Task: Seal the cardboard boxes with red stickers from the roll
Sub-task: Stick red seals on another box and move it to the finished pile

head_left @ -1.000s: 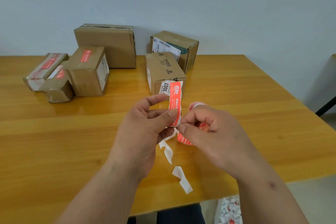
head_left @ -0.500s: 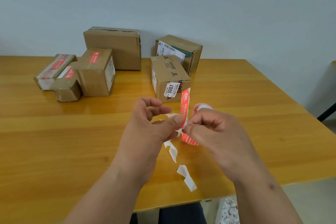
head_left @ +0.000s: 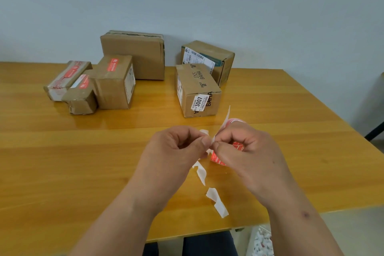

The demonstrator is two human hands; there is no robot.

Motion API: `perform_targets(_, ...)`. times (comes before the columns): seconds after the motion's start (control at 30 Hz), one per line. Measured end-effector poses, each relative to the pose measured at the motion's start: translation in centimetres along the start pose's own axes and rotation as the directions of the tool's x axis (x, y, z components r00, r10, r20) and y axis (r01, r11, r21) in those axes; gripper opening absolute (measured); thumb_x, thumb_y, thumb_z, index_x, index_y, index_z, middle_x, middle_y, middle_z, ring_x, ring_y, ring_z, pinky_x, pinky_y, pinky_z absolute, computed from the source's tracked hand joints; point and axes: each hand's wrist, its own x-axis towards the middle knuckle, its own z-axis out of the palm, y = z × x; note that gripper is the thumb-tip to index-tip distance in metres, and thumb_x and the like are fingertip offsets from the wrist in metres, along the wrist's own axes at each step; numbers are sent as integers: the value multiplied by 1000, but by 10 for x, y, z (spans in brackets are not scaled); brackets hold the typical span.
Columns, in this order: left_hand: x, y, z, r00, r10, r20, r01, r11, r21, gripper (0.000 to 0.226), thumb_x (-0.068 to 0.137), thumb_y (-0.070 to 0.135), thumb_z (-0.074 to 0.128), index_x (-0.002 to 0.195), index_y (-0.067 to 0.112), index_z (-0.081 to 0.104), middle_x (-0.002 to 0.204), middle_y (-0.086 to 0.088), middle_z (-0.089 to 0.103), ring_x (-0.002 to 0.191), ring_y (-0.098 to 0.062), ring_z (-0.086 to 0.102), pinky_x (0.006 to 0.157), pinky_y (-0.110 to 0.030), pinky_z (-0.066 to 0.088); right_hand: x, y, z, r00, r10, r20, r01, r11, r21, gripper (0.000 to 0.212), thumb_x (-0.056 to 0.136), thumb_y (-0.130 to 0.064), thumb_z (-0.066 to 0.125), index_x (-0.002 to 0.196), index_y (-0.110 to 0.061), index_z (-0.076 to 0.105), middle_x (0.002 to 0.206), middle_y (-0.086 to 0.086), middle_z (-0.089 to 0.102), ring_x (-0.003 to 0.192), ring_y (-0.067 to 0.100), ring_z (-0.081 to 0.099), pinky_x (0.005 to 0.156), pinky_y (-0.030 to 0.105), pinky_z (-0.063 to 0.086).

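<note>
Sticker (head_left: 226,119) turned since earlier frame: white back now faces camera. Left hand (head_left: 176,151) pinches backing strip (head_left: 200,172); right hand (head_left: 247,151) pinches sticker and holds roll (head_left: 218,157) above surface (head_left: 62,162). Boxes (head_left: 197,91) beyond.

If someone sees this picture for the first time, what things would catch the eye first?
First, the two hands in the centre: the left hand and right hand pinch a sticker strip together over the wooden table. Next, the cardboard boxes at the back: the left group already bears red stickers, while the box marked 3007 nearest the hands shows none.
</note>
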Motion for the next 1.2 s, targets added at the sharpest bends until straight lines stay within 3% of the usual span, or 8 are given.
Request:
perform_targets(0.33, 18, -11, -28, 940, -63, -336, 70, 997, 9, 18, 92, 23, 62, 75, 23, 68, 60, 8, 62, 69, -16, 60, 78, -43, 56, 1, 9, -9, 989, 138, -55, -148, 937, -316, 13, 62, -35, 53, 71, -32, 61, 80, -23, 59, 74, 1, 51, 85, 43, 41)
perform_targets(0.47, 22, -13, -42, 882, -10, -470, 35, 998, 45, 16, 93, 28, 60, 79, 26, 67, 69, 3, 55, 63, -11, 49, 62, -30, 49, 5, 6, -18, 976, 172, -130, -215, 840, -498, 21, 67, -38, 51, 56, -22, 57, 69, -11, 56, 74, 2, 49, 90, 35, 28)
perform_targets(0.7, 20, -11, -41, 866, 152, -476, -128, 988, 83, 14, 93, 22, 61, 82, 23, 69, 58, 1, 61, 52, -6, 56, 53, -13, 46, 6, 8, -7, 991, 130, 24, -80, 739, -669, 24, 82, -32, 56, 62, -21, 59, 64, -5, 63, 71, 7, 56, 87, 28, 27)
perform_targets(0.87, 15, -10, -28, 875, 264, -405, -229, 964, 133, 17, 91, 16, 64, 81, 27, 70, 72, 6, 71, 69, -5, 65, 62, -7, 46, 12, 11, 3, 979, 203, -23, -195, 893, -406, 6, 85, -34, 65, 80, -33, 62, 63, -10, 60, 56, 5, 55, 53, 19, 41)
perform_targets(0.97, 13, -12, -24, 868, 320, -380, -291, 947, 134, 13, 86, 22, 66, 82, 33, 70, 78, 10, 73, 77, -4, 68, 68, -9, 47, 16, 8, 3, 955, 286, -79, -287, 958, 2, 7, 94, -30, 54, 95, -32, 60, 69, -4, 70, 55, 7, 60, 54, 18, 44)
perform_targets(1.07, 10, -13, -21, 856, 393, -337, -337, 917, 214, 10, 83, 29, 65, 90, 32, 72, 82, 17, 73, 86, -4, 68, 72, -9, 48, 20, -1, 2, 907, 421, 29, -393, 818, 420, 35, 94, -48, 46, 102, -19, 63, 77, 10, 73, 63, 19, 64, 62, 33, 47)
perform_targets(1.13, 8, -14, -20, 831, 475, -290, -382, 866, 323, 13, 84, 25, 66, 94, 29, 72, 83, 20, 72, 88, 1, 67, 72, -6, 47, 25, -1, 1, 901, 430, 52, -401, 783, 477, 55, 79, -62, 49, 100, -14, 64, 79, 13, 73, 65, 21, 64, 63, 35, 47)
perform_targets(1.2, 7, -16, -20, 803, 547, -239, -422, 803, 420, 14, 85, 20, 68, 98, 25, 73, 89, 22, 70, 88, 5, 65, 71, -4, 46, 26, 2, 3, 916, 402, -2, -355, 812, 464, 44, 77, -52, 63, 94, -12, 68, 77, 10, 73, 64, 18, 63, 63, 34, 48)
